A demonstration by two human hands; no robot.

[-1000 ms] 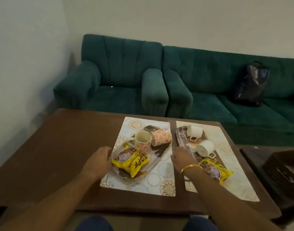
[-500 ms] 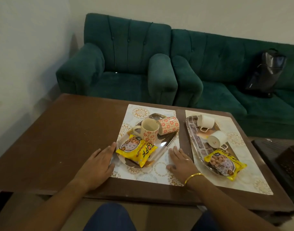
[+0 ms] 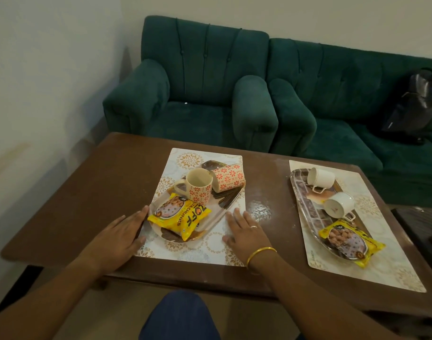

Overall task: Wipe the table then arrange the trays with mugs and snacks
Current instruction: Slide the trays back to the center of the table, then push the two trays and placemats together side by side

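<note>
While both palms lie flat and released, left hand (image 3: 116, 235) and right hand (image 3: 244, 231) flank the near tray (image 3: 224, 207) on its placemat (image 3: 185, 158); arranging looks underway, and righting the tipped mug (image 3: 228, 177) probably comes next.

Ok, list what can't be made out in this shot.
- Head view: the black bag on the sofa is cut off by the right edge.
- Left snack packet: small print too small to read.
- Tray pattern: mostly covered by mugs and packet.
</note>
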